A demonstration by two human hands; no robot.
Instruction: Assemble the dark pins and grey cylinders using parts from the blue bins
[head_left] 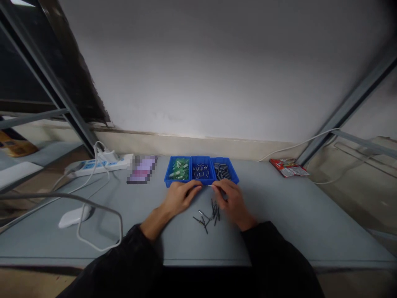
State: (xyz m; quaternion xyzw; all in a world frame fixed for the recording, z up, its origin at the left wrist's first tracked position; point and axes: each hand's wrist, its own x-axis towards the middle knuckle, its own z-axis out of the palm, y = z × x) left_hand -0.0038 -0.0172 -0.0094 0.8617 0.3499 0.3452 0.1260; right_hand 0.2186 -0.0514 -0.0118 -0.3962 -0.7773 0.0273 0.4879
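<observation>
Just in front of the blue bins, my left hand and my right hand meet with pinched fingers. Between their fingertips runs a thin, light-coloured rod, whose ends are covered by the fingers. Below the hands, several slim dark rods lie in a loose pile on the table. The left blue bin holds green-and-clear small pieces. Short metallic pins fill the middle one, and grey cylinders are in the right one, partly hidden behind my right hand.
On the grey table, a pixelated phone-like object and a power strip with plugged-in cables lie left of the bins. A white mouse-like object and looping cable are nearer. A red packet lies back right.
</observation>
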